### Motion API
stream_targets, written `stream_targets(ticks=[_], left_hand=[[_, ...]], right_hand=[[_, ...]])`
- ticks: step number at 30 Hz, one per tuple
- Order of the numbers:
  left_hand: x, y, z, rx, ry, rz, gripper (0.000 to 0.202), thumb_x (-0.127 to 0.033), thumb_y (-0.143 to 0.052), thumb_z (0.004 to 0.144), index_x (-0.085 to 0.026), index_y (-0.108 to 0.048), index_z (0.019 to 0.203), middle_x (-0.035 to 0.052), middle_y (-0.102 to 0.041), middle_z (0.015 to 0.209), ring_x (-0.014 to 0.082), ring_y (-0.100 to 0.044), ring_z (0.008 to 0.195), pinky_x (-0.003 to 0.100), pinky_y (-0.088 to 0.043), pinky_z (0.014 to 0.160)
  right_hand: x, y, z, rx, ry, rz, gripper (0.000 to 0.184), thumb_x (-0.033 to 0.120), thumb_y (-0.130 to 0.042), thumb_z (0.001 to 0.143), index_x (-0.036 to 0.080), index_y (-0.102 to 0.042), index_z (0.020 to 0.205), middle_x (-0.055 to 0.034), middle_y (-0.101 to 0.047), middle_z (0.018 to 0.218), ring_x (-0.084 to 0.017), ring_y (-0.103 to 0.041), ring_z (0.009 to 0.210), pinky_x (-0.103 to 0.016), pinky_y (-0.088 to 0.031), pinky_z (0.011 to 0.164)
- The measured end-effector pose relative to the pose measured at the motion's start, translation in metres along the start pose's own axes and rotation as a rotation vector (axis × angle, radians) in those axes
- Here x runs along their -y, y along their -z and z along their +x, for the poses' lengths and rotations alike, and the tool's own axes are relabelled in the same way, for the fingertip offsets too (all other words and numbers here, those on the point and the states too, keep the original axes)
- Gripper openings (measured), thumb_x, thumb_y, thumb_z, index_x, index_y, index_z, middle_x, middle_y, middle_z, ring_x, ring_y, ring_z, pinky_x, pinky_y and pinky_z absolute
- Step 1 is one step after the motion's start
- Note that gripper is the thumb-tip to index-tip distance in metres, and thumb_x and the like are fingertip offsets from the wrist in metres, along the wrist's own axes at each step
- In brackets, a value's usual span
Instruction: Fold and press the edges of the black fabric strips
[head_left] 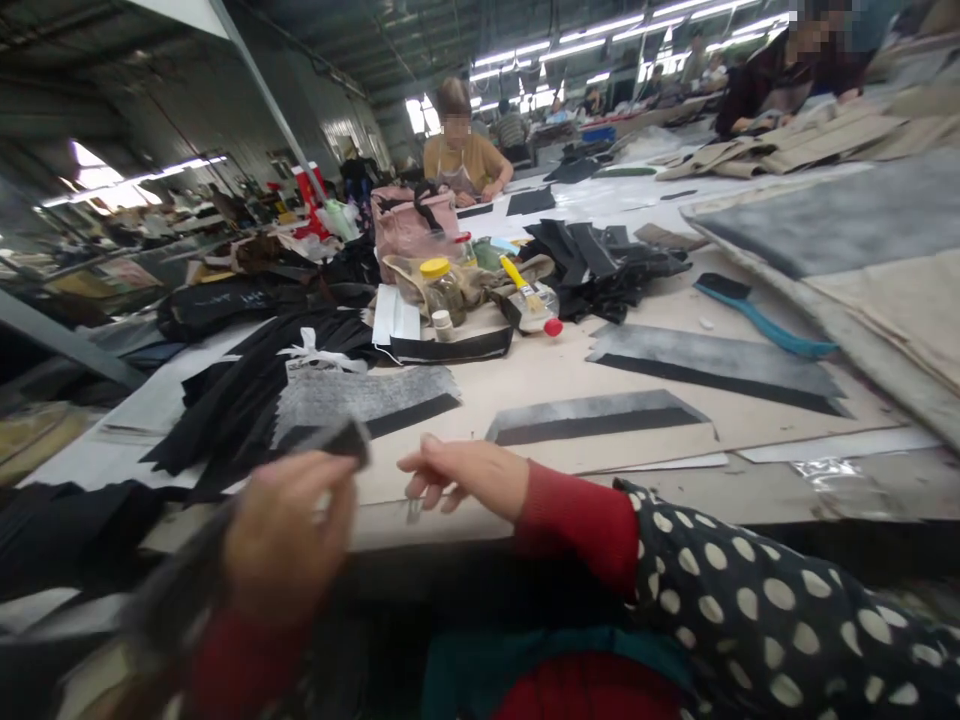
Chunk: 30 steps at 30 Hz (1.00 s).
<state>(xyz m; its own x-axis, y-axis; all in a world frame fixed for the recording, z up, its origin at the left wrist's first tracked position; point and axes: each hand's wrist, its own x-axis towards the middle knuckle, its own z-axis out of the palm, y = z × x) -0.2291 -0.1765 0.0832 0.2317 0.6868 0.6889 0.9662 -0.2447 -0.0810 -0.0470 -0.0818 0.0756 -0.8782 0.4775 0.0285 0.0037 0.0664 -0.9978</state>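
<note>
Sideways, the right grip (461, 475) points toward the left grip (289, 530).

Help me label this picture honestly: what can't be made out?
All in the head view:
Left hand: motion blur hides exactly how it holds the dark cloth.
Jar: contents too small to tell.
Spotted sleeve: cut off by the right edge.
Pink bag: things in front hide its base.
</note>
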Motion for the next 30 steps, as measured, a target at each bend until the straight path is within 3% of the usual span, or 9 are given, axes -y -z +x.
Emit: stream_targets(ticks=[1,3,5,8,11,16,20,24,30], left_hand=[[-0.018,-0.013,-0.003,-0.071,-0.072,-0.013,0.023,-0.011,-0.049,0.078,-0.020,-0.053,0.099,0.0015,-0.058,0.093,0.0161,-0.055,0.087,0.033,-0.046,0.074],[-0.052,-0.037,-0.005,0.005,-0.205,-0.101,0.024,-0.008,-0.051,0.076,-0.017,-0.055,0.097,0.0050,-0.060,0.090,0.0165,-0.055,0.086,0.032,-0.046,0.075],[-0.076,-0.053,-0.001,0.114,-0.276,-0.181,0.022,-0.011,-0.051,0.076,-0.017,-0.056,0.097,0.0055,-0.061,0.091,0.0170,-0.054,0.086,0.032,-0.044,0.077],[-0.087,-0.058,0.015,0.223,-0.248,-0.264,0.026,-0.020,-0.052,0.077,-0.020,-0.055,0.103,0.0061,-0.059,0.103,0.0190,-0.051,0.096,0.033,-0.041,0.085],[-0.075,-0.056,0.033,0.363,-0.103,-0.300,0.040,-0.028,-0.052,0.077,-0.020,-0.047,0.116,0.0089,-0.052,0.116,0.0222,-0.047,0.107,0.037,-0.038,0.091],[-0.041,-0.062,0.055,0.813,0.081,-0.548,0.029,-0.033,-0.047,0.078,-0.026,-0.056,0.104,0.0008,-0.062,0.101,0.0184,-0.057,0.091,0.028,-0.044,0.081],[-0.020,-0.071,0.065,0.793,0.299,-0.708,0.032,-0.034,-0.052,0.074,-0.023,-0.057,0.104,0.0032,-0.060,0.102,0.0202,-0.054,0.092,0.031,-0.043,0.082],[-0.013,-0.090,0.072,0.746,0.488,-0.967,0.039,-0.031,-0.055,0.071,-0.018,-0.053,0.108,0.0026,-0.058,0.081,0.0137,-0.054,0.072,0.025,-0.044,0.064],[-0.017,-0.121,0.072,0.726,0.597,-1.144,0.043,-0.026,-0.058,0.068,-0.014,-0.051,0.108,-0.0011,-0.052,0.070,0.0084,-0.050,0.062,0.022,-0.040,0.060]], right_hand=[[-0.003,0.003,-0.009,0.025,-0.080,0.142,0.063,0.060,-0.019,0.082,0.012,-0.056,0.099,-0.0076,-0.059,0.086,-0.012,-0.056,0.071,-0.028,-0.046,0.064],[-0.015,0.015,-0.024,0.018,-0.172,0.252,0.052,0.058,-0.036,0.078,0.012,-0.055,0.090,-0.0050,-0.058,0.077,-0.012,-0.056,0.066,-0.027,-0.046,0.060],[-0.032,0.031,-0.039,-0.059,-0.208,0.190,0.034,0.045,-0.050,0.075,0.012,-0.054,0.082,-0.0006,-0.055,0.065,-0.010,-0.055,0.058,-0.024,-0.045,0.056],[-0.047,0.051,-0.062,-0.231,-0.169,-0.083,0.016,0.027,-0.049,0.076,0.013,-0.054,0.076,0.0026,-0.051,0.056,-0.008,-0.050,0.051,-0.021,-0.041,0.053],[-0.044,0.065,-0.084,-0.314,0.005,-0.417,0.014,0.022,-0.046,0.076,0.014,-0.058,0.078,0.0014,-0.055,0.059,-0.009,-0.051,0.056,-0.021,-0.040,0.057],[-0.028,0.096,-0.115,-0.472,0.105,-0.574,0.018,0.026,-0.044,0.078,0.015,-0.059,0.079,-0.0014,-0.058,0.069,-0.011,-0.052,0.064,-0.022,-0.040,0.062],[-0.027,0.131,-0.133,-0.607,-0.027,-0.525,0.024,0.038,-0.049,0.075,0.015,-0.056,0.074,0.0011,-0.050,0.061,-0.011,-0.046,0.058,-0.023,-0.038,0.055],[-0.033,0.161,-0.141,-0.741,-0.159,-0.435,0.030,0.044,-0.054,0.070,0.015,-0.056,0.074,0.0030,-0.044,0.055,-0.009,-0.040,0.052,-0.023,-0.032,0.050],[-0.044,0.191,-0.145,-0.725,-0.355,-0.518,0.035,0.048,-0.054,0.069,0.014,-0.057,0.078,0.0019,-0.045,0.055,-0.010,-0.040,0.052,-0.025,-0.030,0.051]])
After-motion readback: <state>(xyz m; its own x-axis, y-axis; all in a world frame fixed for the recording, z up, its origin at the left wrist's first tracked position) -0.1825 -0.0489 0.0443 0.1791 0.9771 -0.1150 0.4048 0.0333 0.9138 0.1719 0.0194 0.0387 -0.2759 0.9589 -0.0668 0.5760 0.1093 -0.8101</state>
